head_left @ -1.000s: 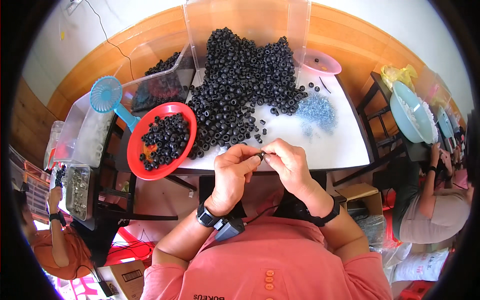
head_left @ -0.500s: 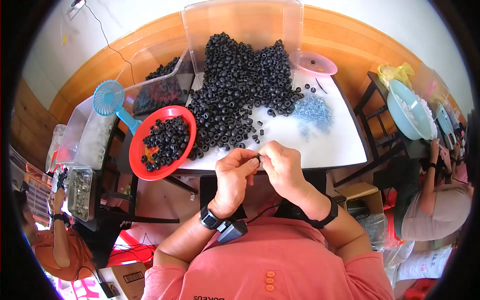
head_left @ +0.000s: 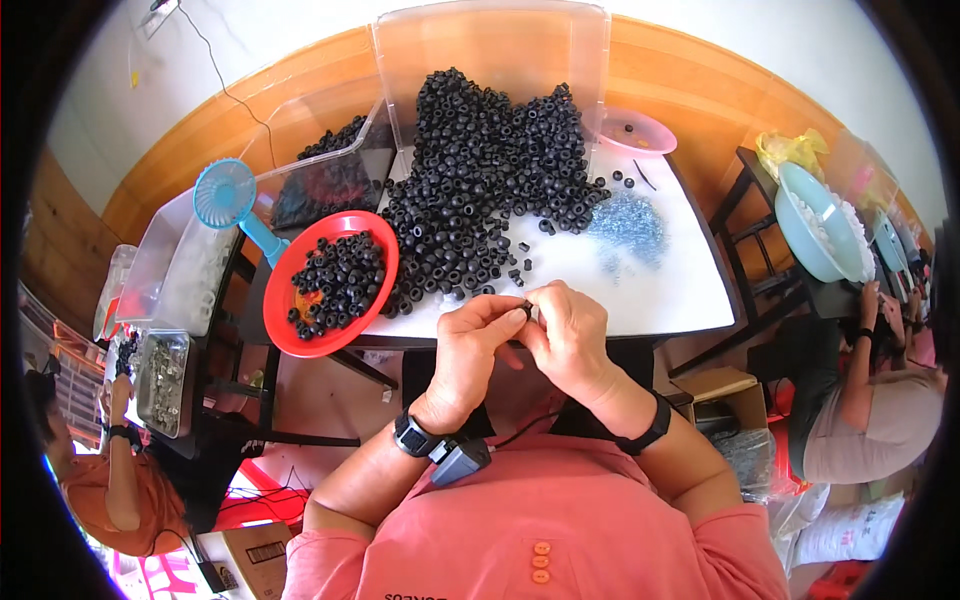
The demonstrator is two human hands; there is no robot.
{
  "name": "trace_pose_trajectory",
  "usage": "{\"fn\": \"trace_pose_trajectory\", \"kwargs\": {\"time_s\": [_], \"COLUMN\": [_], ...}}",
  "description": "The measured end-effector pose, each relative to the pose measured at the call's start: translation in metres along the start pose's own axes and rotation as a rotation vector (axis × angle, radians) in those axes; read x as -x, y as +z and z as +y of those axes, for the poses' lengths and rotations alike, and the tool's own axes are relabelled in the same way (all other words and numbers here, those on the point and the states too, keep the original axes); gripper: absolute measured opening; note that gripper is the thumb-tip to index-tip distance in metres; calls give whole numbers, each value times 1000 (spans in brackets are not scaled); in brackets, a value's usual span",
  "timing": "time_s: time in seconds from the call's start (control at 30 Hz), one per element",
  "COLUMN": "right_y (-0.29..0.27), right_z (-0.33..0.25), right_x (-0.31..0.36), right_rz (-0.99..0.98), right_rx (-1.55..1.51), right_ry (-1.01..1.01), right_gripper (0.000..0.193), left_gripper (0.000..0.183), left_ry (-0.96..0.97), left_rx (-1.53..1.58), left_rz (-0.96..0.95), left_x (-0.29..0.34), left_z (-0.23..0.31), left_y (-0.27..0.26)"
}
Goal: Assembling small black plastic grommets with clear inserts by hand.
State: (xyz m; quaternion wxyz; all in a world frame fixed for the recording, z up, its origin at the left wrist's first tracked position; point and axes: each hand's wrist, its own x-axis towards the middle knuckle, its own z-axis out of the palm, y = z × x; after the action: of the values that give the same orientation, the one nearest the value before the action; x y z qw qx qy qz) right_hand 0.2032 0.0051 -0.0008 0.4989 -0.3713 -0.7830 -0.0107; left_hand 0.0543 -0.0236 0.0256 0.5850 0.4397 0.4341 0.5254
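Fingers of the right hand (head_left: 574,345) are shifting slightly since the earlier frame; with forearms (head_left: 365,468) angling inward, it and the left hand (head_left: 462,348) are pinching a small black piece (head_left: 527,311) between them by the near edge of the table (head_left: 685,295)

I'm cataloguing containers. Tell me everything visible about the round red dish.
The round red dish, apparently plastic, shows an orange patch inside. It sits open side up at the near-left corner of the white tabletop, holding small black hollow pieces. A black pile lies beside its right rim; whether the blue plastic fan touches the dish is unclear.
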Motion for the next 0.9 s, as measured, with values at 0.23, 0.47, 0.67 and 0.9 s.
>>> {"fn": "trace_pose_trajectory", "kwargs": {"time_s": [0.23, 0.47, 0.67, 0.9], "right_y": [-14, -15, -8, -8], "right_z": [8, 3, -1, -1], "right_x": [-3, -2, 0, -3], "right_rz": [-111, -134, -109, -80], "right_rx": [-25, -63, -116, 3], "right_ry": [-15, -5, 23, -111], "right_gripper": [33, 30, 30, 30], "left_gripper": [20, 16, 14, 16], "left_ry": [-66, -36, -7, -23], "left_rx": [-275, -225, -204, -195], "left_rz": [-111, -155, -131, -141], "left_x": [-9, -12, -10, -11], "left_z": [8, 2, 0, -6], "left_y": [-3, -9, -8, -9]}}
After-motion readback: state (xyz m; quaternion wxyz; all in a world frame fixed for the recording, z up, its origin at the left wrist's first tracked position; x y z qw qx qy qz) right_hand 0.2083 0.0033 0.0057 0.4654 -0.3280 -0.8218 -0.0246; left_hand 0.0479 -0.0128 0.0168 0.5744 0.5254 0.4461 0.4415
